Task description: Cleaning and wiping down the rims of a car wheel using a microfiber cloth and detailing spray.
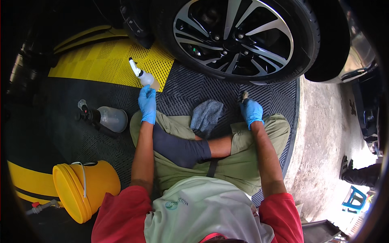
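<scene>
My left hand [147, 103], in a blue disposable glove, is at the base of a small spray bottle [147, 78] with a white trigger head and cloudy contents; whether it grips the bottle is not clear. In a matching glove, my right hand [251, 110] is closed around a short brush [245, 95] with pale bristles pointing towards the wheel. A grey-blue cloth [208, 114] lies on the floor mat between my hands. Beyond them stands a car wheel [232, 45] with a black tyre and a black-and-silver alloy rim.
A larger pump sprayer [113, 118] lies to the left on the black and yellow grid mat [112, 60]. Below it is a yellow lidded bucket [88, 188], beside a grey pipe with a red-handled valve [38, 207]. Concrete floor [322, 136], a person's leg [363, 175] and a blue stool [355, 199] are at right.
</scene>
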`<state>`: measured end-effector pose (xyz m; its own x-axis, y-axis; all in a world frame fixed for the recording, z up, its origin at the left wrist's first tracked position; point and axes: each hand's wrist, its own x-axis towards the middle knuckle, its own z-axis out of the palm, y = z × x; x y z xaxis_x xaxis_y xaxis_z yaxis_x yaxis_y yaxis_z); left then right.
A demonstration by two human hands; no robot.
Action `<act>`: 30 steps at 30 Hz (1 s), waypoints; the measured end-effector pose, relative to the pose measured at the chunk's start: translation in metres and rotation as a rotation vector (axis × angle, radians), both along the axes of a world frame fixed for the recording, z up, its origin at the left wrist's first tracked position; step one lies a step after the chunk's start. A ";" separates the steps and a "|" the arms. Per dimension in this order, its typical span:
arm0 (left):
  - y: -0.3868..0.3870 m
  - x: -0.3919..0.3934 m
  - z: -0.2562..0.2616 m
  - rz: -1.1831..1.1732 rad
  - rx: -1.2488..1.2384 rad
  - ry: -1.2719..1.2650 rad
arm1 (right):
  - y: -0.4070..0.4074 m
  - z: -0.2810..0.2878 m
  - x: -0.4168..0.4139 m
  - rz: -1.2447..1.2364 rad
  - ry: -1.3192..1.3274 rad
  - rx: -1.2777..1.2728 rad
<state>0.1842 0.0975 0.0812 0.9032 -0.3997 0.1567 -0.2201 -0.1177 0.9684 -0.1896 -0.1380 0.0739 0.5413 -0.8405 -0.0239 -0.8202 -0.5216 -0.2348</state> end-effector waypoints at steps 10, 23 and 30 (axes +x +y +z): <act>0.012 0.019 -0.021 0.091 -0.139 0.585 | 0.060 -0.017 0.078 -0.040 -0.078 0.322; 0.010 0.028 -0.009 0.206 -0.414 0.771 | 0.029 0.077 0.216 -0.262 -1.572 0.881; 0.013 0.028 -0.010 0.383 -0.527 0.671 | 0.033 0.078 0.325 -0.414 -1.300 -0.320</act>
